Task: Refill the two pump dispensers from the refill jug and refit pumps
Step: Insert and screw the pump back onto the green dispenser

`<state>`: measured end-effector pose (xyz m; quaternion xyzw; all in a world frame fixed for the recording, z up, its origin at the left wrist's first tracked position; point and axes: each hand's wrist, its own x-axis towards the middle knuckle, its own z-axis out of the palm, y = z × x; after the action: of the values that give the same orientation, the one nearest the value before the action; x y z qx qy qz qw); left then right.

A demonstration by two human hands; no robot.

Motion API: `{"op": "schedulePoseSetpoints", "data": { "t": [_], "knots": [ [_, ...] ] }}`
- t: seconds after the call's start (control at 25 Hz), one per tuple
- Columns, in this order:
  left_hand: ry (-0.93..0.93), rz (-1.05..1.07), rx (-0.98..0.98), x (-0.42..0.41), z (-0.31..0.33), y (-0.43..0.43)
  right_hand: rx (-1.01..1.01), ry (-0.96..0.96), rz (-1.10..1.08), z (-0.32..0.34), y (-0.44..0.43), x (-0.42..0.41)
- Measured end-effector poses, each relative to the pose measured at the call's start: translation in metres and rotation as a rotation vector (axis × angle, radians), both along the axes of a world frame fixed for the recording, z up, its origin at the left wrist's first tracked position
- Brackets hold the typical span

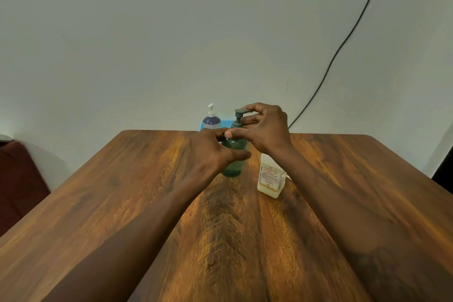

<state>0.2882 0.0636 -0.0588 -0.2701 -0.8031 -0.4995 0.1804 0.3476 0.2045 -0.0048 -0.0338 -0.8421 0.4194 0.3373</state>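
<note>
Surface [147, 203]: wood, fills the near and middle scene. Jug [269, 179] stands upright right of centre, with pale amber liquid only in its lower part and its top hidden behind the right forearm. Green dispenser [232, 167] is upright at centre, just left of the jug and apart from it. Purple dispenser [211, 122] stands at the far edge by a blue tray [226, 123], white pump on, untouched.

Progress: both dispensers have pumps seated and no pouring is under way. The step looks like twisting the green pump [239, 115], but I cannot tell whether it is coming off or going back on. Fill level in the green one is unclear. Judged either way, the purple dispenser is likely left to do.

Left hand [208, 152] wraps the green dispenser's shoulder from the left, fingers curled round it, thumb across the near side. Right hand [267, 127] comes from the right, fingertips pinching the pump head, thumb at the collar. Both hands touch the dispenser; neither touches the jug.
</note>
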Motion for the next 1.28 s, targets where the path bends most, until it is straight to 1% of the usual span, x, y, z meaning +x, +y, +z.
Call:
{"op": "schedulePoseSetpoints", "data": {
  "t": [0.04, 0.12, 0.24, 0.4, 0.48, 0.56, 0.6, 0.64, 0.8, 0.88, 1.0, 1.12, 1.24, 1.28],
  "knots": [
    [0.017, 0.013, -0.003, -0.002, 0.0, 0.002, 0.0, 0.002, -0.049, -0.001, -0.001, -0.001],
    [0.033, 0.034, -0.017, -0.007, 0.001, 0.004, 0.074, 0.004, -0.132, -0.004, -0.001, -0.004],
    [0.049, 0.038, -0.047, -0.018, 0.005, 0.006, 0.171, 0.007, -0.131, -0.002, 0.0, -0.006],
    [0.071, 0.068, -0.04, -0.022, 0.008, 0.015, 0.145, 0.072, -0.148, 0.004, 0.001, -0.017],
    [0.041, 0.04, -0.042, -0.023, 0.009, 0.019, 0.053, 0.012, -0.033, 0.005, 0.0, -0.023],
    [0.0, 0.013, -0.057, -0.024, 0.011, 0.02, -0.089, -0.117, 0.164, 0.009, 0.01, -0.025],
    [-0.012, 0.003, -0.06, -0.024, 0.011, 0.019, -0.121, -0.164, 0.228, 0.01, 0.016, -0.024],
    [-0.015, 0.0, -0.07, -0.024, 0.012, 0.018, -0.097, -0.179, 0.233, 0.011, 0.021, -0.024],
    [-0.011, 0.038, -0.078, -0.017, 0.009, 0.023, 0.122, -0.058, 0.003, 0.005, 0.01, -0.026],
    [0.005, 0.068, -0.038, -0.014, 0.006, 0.027, 0.146, -0.017, -0.062, 0.003, 0.001, -0.028],
    [0.049, 0.086, -0.012, -0.019, 0.009, 0.028, 0.147, 0.029, -0.042, 0.006, 0.001, -0.029],
    [0.055, 0.074, -0.041, -0.032, 0.018, 0.03, 0.164, -0.02, -0.034, 0.015, 0.005, -0.035],
    [0.086, 0.104, -0.027, -0.045, 0.024, 0.042, 0.25, -0.118, -0.15, 0.023, 0.003, -0.055],
    [0.099, 0.121, -0.021, -0.05, 0.024, 0.049, 0.239, -0.155, -0.167, 0.026, 0.002, -0.063]
  ]
}}
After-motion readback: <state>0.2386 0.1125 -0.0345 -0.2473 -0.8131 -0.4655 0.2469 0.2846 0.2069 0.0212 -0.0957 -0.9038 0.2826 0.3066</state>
